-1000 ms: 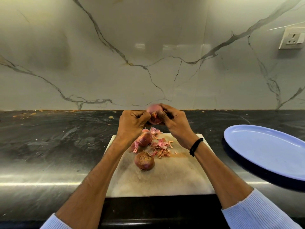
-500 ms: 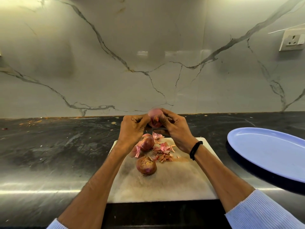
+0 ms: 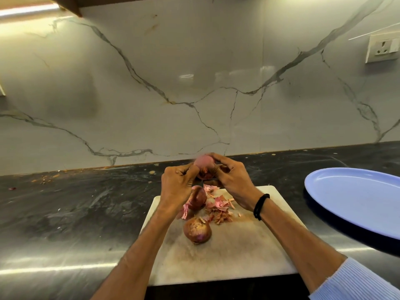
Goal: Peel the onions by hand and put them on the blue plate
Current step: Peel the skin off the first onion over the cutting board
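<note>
A pale pink, partly peeled onion point(image 3: 203, 164) is held up above the far edge of the white cutting board point(image 3: 238, 252). My left hand point(image 3: 176, 187) pinches its left side with curled fingers, and my right hand point(image 3: 234, 182) grips it from the right. Two onions lie on the board: one point(image 3: 197, 199) half hidden under my left hand, and a brown-skinned one point(image 3: 197, 230) nearer to me. Loose pink peels point(image 3: 218, 208) are scattered between them. The blue plate point(image 3: 357, 200) sits at the right with nothing on it.
The board lies on a dark stone counter point(image 3: 75, 213) against a marble backsplash. A wall socket point(image 3: 383, 47) is at the upper right. Small scraps of peel point(image 3: 46, 178) lie on the counter at the far left.
Both hands still hold the onion in about the same spot. The camera has tilted up a little, so hands and board sit lower in the picture.
</note>
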Demonstrator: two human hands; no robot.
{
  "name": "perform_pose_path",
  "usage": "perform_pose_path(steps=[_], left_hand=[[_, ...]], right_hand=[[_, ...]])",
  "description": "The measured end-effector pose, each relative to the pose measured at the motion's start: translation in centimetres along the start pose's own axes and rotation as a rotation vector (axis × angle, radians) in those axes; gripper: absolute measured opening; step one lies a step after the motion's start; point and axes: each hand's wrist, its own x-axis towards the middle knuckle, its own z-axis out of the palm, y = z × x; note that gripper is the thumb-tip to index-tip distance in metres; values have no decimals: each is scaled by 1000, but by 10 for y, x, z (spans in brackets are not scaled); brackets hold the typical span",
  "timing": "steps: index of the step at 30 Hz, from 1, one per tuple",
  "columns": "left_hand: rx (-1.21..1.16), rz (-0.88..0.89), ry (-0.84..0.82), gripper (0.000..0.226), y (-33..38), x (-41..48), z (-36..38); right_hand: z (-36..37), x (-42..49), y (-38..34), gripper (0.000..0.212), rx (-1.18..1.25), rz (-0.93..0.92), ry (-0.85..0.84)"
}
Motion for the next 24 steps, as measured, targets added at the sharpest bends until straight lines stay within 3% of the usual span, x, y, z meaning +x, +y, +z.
perform_pose_path(steps=[12,16,21,24], left_hand=[[-91,-21,49,13,4,0,-1],[-145,-26,52,16,7,-2,-1],[-237,-52,28,20,9,-3,3],[-232,-57,50,34,11,-3,5]], right_hand=[[-2,-1,-8,39,181,46,-28],[-1,-1,-9,49,253,72,-11],[-3,0,-7,31,190,55,40],[-4,1,-7,30,175,22,67]])
